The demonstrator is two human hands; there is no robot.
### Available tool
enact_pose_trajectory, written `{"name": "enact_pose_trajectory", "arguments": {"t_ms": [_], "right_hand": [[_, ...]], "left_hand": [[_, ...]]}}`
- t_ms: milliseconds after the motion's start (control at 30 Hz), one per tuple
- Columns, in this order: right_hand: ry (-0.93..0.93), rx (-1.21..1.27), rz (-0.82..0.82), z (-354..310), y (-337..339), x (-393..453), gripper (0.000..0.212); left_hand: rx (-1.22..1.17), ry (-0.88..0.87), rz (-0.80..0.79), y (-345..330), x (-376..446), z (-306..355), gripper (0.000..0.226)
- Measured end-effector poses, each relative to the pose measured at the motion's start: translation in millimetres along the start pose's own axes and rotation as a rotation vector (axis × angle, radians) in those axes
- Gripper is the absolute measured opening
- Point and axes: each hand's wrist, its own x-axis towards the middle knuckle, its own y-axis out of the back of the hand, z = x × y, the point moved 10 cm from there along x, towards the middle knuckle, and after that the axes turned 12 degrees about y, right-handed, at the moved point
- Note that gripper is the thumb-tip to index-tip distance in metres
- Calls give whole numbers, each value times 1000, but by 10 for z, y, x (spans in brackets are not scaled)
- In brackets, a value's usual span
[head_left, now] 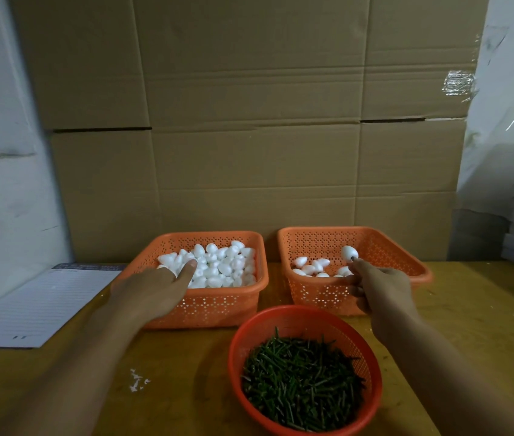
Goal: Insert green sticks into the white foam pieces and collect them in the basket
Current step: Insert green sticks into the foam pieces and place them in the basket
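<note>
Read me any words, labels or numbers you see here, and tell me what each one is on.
Nothing here can be read for certain.
Notepad, dark header strip: printed text, too blurred to read.
Notepad, bottom edge: two small dark marks, too small to read.
Cardboard, baskets and bowl: no print visible.

No text, label, brand or number can be read anywhere in view. The white ruled paper pad point(33, 305), lying to the left of the left-hand orange perforated plastic basket point(218, 305), has a dark strip along its far edge bearing pale print, and two small dark marks near its near edge; all of this is too small and blurred to make out.
</note>
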Motion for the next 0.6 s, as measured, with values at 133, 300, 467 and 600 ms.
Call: {"name": "enact_pose_trajectory", "arguments": {"t_ms": [133,300,467,600], "right_hand": [[27,97,-56,-33,-105,-7,18],[33,120,-110,-68,-199,-46,19],[24,100,-155,-78,-263,-90,23],[17,85,-241,-93,-372,-157,20]], "left_hand": [[-12,-70,-45,-8,-36,55,82],[-6,-96,-103,-38,-33,68,83],[8,-106,-110,-39,-22,73,95],[7,-108,-129,-59,-7,83,84]]}}
